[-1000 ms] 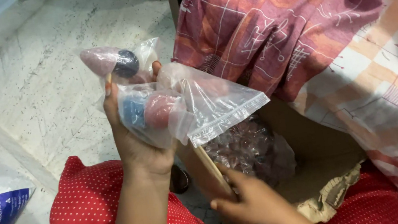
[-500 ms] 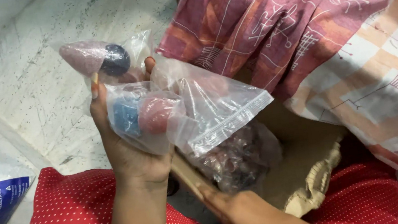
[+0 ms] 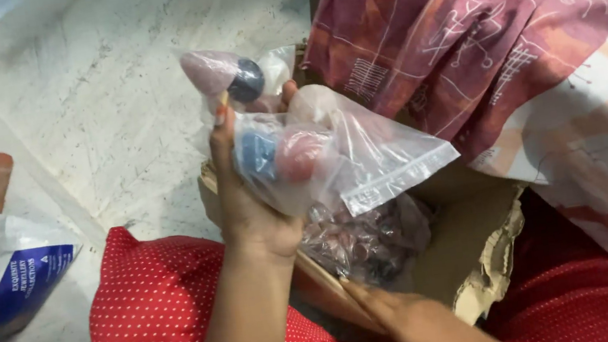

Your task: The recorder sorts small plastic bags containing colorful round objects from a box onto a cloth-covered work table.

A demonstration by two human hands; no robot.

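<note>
Bags of stones held above an open cardboard box [image 3: 478,265] on the floor [image 3: 79,106].

A zip bag [image 3: 333,159] is gripped in the left hand [image 3: 250,201] over the box; a second bag [image 3: 367,240] lies inside, just beyond the right hand [image 3: 408,328]. Draped cloth [image 3: 473,34] hangs behind, a pouch [image 3: 20,283] far left.

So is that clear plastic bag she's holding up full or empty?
Partly full: the clear plastic zip bag in the left hand holds rounded pink and blue pieces bunched at one end; the zip end hangs flat.
</note>
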